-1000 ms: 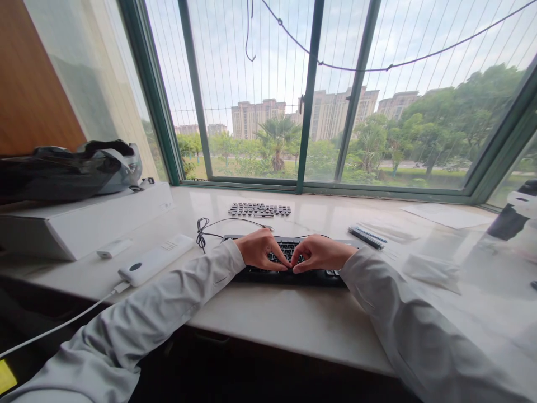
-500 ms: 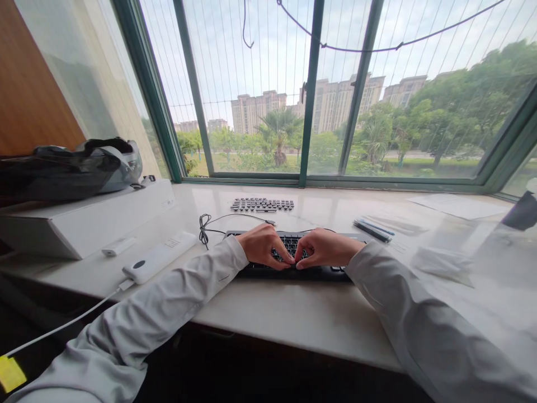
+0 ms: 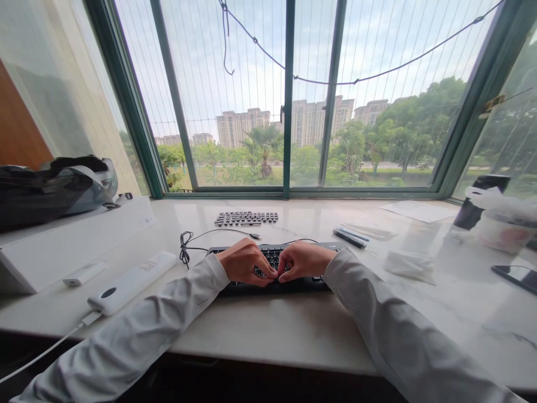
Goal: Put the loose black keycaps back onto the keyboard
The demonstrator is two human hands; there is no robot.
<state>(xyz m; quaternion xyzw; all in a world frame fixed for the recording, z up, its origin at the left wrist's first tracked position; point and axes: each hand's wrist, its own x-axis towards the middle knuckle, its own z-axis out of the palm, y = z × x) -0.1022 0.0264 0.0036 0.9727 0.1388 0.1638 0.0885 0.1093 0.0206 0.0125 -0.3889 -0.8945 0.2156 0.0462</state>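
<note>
A black keyboard (image 3: 272, 254) lies on the pale marble sill (image 3: 260, 324) in front of me. Both hands rest on its near rows, side by side and almost touching. My left hand (image 3: 243, 262) has its fingers curled and pinched down onto the keys. My right hand (image 3: 304, 261) is curled the same way, fingertips pressed at the same spot. What the fingertips grip is hidden. A set of loose dark keycaps (image 3: 246, 218) is laid out in rows behind the keyboard. The keyboard's black cable (image 3: 187, 247) lies coiled to its left.
A white box (image 3: 71, 240) with a dark bag (image 3: 46, 187) on it stands at the left. A white power bank (image 3: 132, 281) and a small white stick (image 3: 83, 273) lie near it. Pens (image 3: 350, 237), papers (image 3: 415, 211), a tissue (image 3: 409, 264), a phone (image 3: 516, 277) and a cup (image 3: 501, 229) are at the right.
The view has swung a little to the right and down. Both hands stay curled together on the keyboard's near rows.
</note>
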